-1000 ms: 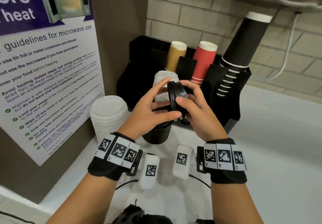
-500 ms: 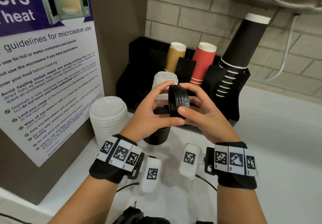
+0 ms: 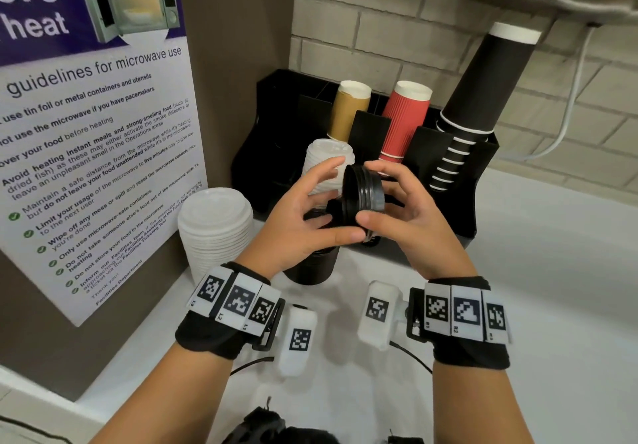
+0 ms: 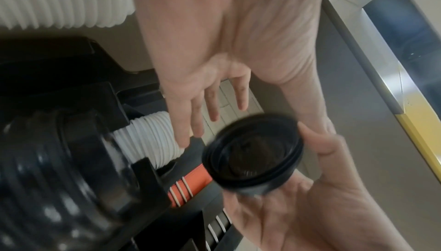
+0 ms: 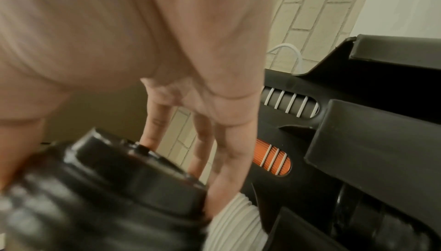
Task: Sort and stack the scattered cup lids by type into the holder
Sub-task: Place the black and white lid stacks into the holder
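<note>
A short stack of black lids (image 3: pixel 365 195) is held on edge in front of the black holder (image 3: pixel 480 174). My right hand (image 3: pixel 374 195) grips it, thumb on the near rim and fingers curled over the far rim. In the left wrist view the black lids (image 4: pixel 253 155) sit in the right hand, while my left hand (image 4: pixel 214 115) has its fingers straight and spread beside them. A white lid stack (image 3: pixel 328 160) stands in the holder's front slot. A taller black lid stack (image 3: pixel 310 267) stands on the counter under my hands.
A tall stack of white lids (image 3: pixel 215 222) stands on the counter at the left, against the poster panel (image 3: pixel 96 153). Brown cups (image 3: pixel 348 112), red cups (image 3: pixel 404 119) and black cups (image 3: pixel 483 81) rise from the holder's back slots. White counter (image 3: pixel 552 271) stretches right.
The black lids have tilted and shifted a little to the right in the right hand. The left fingers, earlier pinching the stack, have straightened and loosened off it.
</note>
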